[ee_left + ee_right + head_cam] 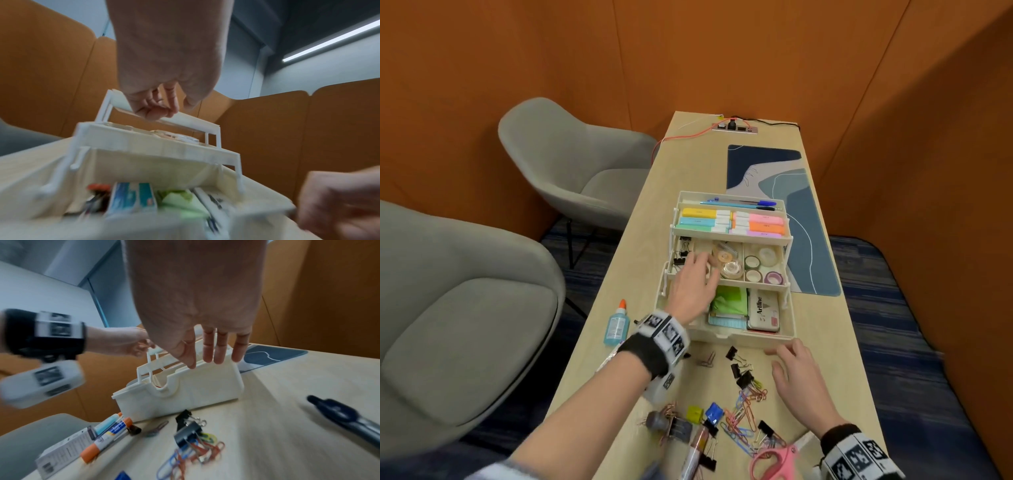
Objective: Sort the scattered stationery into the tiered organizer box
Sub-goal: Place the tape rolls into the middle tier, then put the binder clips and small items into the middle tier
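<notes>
The cream tiered organizer box [756,337] stands opened out on the table, with highlighters in the top tier, tape rolls in the middle and a marker tin in the bottom. My left hand [703,265] reaches into the middle tier's left part beside black binder clips. In the left wrist view its fingers [160,108] are loosely curled, thumb apart, with nothing seen in them. My right hand [787,363] hovers with straight fingers just before the box's front wall [195,391]. Binder clips [743,373] and coloured paper clips [739,418] lie scattered below it.
A glue bottle [616,323] lies at the table's left edge. Pink scissors [774,459], a yellow and a blue small item [703,413] and a pen [697,452] sit near me. A blue desk mat [808,240] lies behind the box. Grey chairs [571,164] stand left.
</notes>
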{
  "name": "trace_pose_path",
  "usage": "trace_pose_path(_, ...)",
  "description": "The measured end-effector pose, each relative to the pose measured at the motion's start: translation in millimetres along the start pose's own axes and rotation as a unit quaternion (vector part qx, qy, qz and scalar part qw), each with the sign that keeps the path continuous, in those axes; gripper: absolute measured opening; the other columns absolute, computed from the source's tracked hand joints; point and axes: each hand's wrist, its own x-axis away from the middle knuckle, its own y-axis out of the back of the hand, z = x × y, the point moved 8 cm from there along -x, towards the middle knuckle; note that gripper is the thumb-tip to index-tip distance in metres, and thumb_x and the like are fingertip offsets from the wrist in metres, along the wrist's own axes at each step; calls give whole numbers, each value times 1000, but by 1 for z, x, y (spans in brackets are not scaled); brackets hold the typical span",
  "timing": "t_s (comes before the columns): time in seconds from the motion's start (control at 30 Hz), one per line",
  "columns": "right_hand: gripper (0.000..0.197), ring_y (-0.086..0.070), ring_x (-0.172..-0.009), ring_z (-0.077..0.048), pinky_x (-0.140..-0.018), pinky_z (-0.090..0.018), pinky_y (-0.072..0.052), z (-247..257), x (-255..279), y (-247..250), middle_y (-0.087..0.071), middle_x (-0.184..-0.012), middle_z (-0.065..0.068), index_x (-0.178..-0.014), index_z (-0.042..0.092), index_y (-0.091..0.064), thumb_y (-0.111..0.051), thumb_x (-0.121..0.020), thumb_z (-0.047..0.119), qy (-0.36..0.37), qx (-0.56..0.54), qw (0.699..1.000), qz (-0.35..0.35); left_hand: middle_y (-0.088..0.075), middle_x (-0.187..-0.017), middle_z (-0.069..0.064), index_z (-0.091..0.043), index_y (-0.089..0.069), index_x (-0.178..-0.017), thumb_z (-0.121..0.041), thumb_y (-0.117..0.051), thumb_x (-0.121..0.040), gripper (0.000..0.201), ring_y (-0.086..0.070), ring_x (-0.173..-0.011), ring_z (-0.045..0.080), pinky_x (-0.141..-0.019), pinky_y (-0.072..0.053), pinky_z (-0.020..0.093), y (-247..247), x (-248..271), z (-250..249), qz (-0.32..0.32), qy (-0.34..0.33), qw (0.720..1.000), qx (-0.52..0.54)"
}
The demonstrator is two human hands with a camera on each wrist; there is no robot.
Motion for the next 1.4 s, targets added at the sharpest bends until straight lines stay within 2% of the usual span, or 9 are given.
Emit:
trace_pose_path(0.2,27,-52,-108,-8,-92,-21,-42,15,10,-41,-56,-116,9,-120,23,-52,-48,-94,20,40,13,997,61,-56,-93,-15,-24,-56,-105,-26,-47,-97,11,-54,-77,-3,-65,-43,11,-29,125,44,129,27,991,30)
trace_pose_path(0.4,33,-45,-110,-20,-94,-28,-42,26,-5,-76,-50,-121,-2,-124,18,-47,-49,-91,16,38,87,992,85,-56,-82,-15,-31,-54,-95,-28,-47,-96,8,-53,-66,1,-58,-37,13,-47,173,70,159,65,985,27)
trace_pose_path(0.57,25,-50,-103,-14,-89,-25,-43,17,-13,-60,-50,-108,5,-112,20,-51,-54,-88,13,-18,-60,997,37,-54,-99,-11,-25,-55,-101,-23,-47,-93,11,-52,-85,4,-76,-46,21,-59,163,53,161,16,986,-34)
trace_pose_path(0.73,18,-52,-95,-16,-85,-30,-40,-9,-10,-33,-58,-98,0,-92,18,-56,-41,-94,8,-74,-141,987,19,-48,-132,-1,-18,-47,-131,-6,-49,-90,42,-40,-119,19,-99,-41,33,-99,132,18,178,-106,968,-138)
trace_pose_path(0.83,23,-55,-93,-21,-80,-30,-38,-24,2,-30,-62,-92,-4,-82,17,-56,-39,-94,7,-102,-142,982,77,-43,-139,4,-17,-42,-135,-6,-57,-85,53,-39,-121,25,-98,-43,40,-126,119,9,227,-166,933,-226)
trace_pose_path(0.93,11,-56,-85,-18,-76,-30,-41,-26,25,-42,-62,-92,-2,-83,19,-52,-52,-91,26,-77,-45,982,168,-38,-139,9,-15,-35,-139,-7,-63,-81,66,-41,-119,27,-98,-44,42,-142,116,11,270,-189,900,-285)
trace_pose_path(1.0,22,-53,-83,-15,-75,-28,-43,-28,43,-53,-57,-97,2,-91,21,-50,-61,-83,38,-57,18,976,208,-40,-135,12,-13,-36,-137,-6,-64,-80,64,-42,-116,28,-96,-45,41,-143,115,12,275,-196,893,-298)
trace_pose_path(1.2,20,-51,-73,-21,-67,-27,-38,-21,49,-68,-37,-95,4,-101,15,-46,-54,-91,31,-17,49,983,177,-38,-129,12,-11,-43,-126,0,-58,-84,46,-47,-106,24,-89,-49,35,-134,112,17,254,-157,924,-240)
trace_pose_path(1.4,10,-53,-78,-24,-74,-35,-45,-15,33,-67,-47,-92,0,-87,21,-41,-48,-88,15,-21,28,986,163,-36,-127,11,-11,-41,-123,-4,-55,-85,41,-51,-99,24,-80,-49,33,-124,108,18,245,-116,942,-196)
